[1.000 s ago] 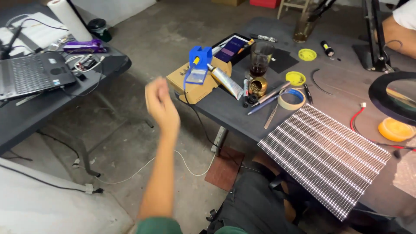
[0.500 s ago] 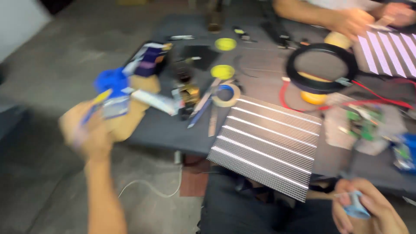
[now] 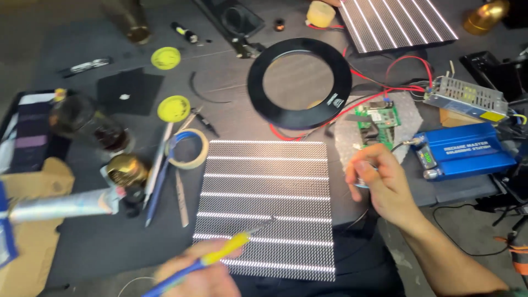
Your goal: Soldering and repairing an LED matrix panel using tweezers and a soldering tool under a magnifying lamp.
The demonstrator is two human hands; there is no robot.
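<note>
Two bare hands work over a dark table. The left hand (image 3: 201,272), blurred at the bottom edge, has its fingers curled round a soldering iron (image 3: 212,259) with a yellow and blue grip; the tip points up and to the right from those fingers and sits over the lower part of the LED panel (image 3: 267,203), though I cannot tell whether it touches. The panel, a square board with bright white rows, lies flat just beyond the left fingers and just left of the right ones. The right hand (image 3: 382,184) hovers at the panel's right edge, thumb and fingertips pinched narrow on something small and pale that is too hidden to make out. Just past those fingertips a green circuit board (image 3: 377,120) rests on bubble wrap, and further right stands a blue soldering station (image 3: 465,151). Beyond the panel lies a black ring (image 3: 300,82). Left of the panel sits a roll of tape (image 3: 187,148).
</note>
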